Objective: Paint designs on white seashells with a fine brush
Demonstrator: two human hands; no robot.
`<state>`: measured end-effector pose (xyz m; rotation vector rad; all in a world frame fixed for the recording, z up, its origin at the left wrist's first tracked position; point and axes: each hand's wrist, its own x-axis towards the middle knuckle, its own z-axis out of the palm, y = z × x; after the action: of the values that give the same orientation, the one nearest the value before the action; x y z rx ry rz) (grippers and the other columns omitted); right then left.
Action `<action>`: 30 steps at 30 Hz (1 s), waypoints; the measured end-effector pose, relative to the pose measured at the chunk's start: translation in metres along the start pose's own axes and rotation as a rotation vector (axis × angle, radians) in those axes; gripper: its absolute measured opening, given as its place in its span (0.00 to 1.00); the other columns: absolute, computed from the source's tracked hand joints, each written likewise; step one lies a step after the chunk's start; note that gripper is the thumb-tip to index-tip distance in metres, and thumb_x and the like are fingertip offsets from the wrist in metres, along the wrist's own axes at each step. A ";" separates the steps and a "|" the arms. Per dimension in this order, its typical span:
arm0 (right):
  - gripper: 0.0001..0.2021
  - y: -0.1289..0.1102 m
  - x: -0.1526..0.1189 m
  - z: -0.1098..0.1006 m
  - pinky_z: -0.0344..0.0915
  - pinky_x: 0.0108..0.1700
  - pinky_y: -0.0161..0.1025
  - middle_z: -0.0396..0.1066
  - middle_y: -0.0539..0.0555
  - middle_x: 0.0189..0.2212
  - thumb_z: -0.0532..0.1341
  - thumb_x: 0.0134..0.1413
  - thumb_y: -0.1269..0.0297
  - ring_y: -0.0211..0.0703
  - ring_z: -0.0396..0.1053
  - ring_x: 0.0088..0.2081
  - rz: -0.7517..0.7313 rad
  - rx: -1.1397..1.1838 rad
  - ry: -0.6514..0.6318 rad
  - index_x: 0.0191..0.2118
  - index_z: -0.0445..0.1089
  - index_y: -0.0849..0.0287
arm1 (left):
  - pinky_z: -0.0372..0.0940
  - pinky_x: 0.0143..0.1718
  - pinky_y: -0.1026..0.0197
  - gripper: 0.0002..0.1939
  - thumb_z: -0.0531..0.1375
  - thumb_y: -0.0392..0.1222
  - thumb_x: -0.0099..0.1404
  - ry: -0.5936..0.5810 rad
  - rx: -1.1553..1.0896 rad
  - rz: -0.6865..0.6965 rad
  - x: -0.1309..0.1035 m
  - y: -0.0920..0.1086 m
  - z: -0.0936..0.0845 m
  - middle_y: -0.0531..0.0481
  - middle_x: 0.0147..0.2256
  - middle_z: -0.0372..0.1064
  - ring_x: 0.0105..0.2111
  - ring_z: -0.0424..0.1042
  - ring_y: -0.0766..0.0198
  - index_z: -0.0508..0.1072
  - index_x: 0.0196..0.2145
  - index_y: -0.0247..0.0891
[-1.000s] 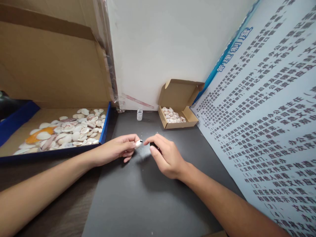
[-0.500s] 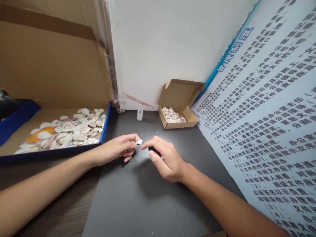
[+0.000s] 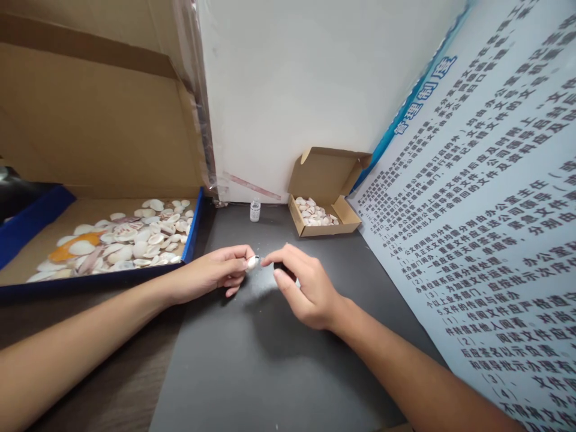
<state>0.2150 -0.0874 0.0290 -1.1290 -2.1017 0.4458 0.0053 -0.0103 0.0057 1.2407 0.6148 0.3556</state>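
Between the thumb and fingers of my left hand (image 3: pixel 231 268) is a small white shell (image 3: pixel 252 262), held above the dark mat. My right hand (image 3: pixel 306 285) is closed around a black tool (image 3: pixel 284 270), its index finger stretched toward the shell. The tool's tip, near the shell, is too small to make out. White specks of dust lie on the mat under and around the shell. A small clear glass bottle (image 3: pixel 255 210) with a label stands beyond my hands.
At left, a large blue-edged box (image 3: pixel 192 225) holds many shells and an orange piece. A small open cardboard box (image 3: pixel 330 229) with shells stands at the back right. A white panel (image 3: pixel 292 90) rises behind; a printed sheet (image 3: pixel 450 198) leans at right.
The shell has turned in my left fingers and shows more of its white outer side. My right hand has shifted very slightly to the right.
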 end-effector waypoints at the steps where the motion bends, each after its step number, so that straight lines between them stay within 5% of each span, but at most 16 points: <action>1: 0.11 0.000 0.000 0.000 0.61 0.35 0.38 0.70 0.53 0.34 0.51 0.63 0.68 0.40 0.66 0.31 -0.021 0.011 -0.015 0.46 0.69 0.58 | 0.57 0.24 0.65 0.11 0.59 0.49 0.66 -0.001 -0.004 0.002 0.000 0.000 0.000 0.60 0.23 0.47 0.21 0.48 0.69 0.63 0.35 0.40; 30: 0.10 0.004 0.000 0.003 0.62 0.39 0.38 0.72 0.54 0.37 0.50 0.65 0.68 0.43 0.69 0.37 0.049 0.041 0.084 0.44 0.68 0.58 | 0.56 0.21 0.67 0.08 0.60 0.42 0.60 0.038 -0.113 0.011 0.001 0.003 0.004 0.60 0.21 0.48 0.20 0.48 0.71 0.63 0.30 0.38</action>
<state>0.2148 -0.0847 0.0246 -1.1581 -1.9876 0.4549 0.0086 -0.0122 0.0089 1.1317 0.6120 0.4185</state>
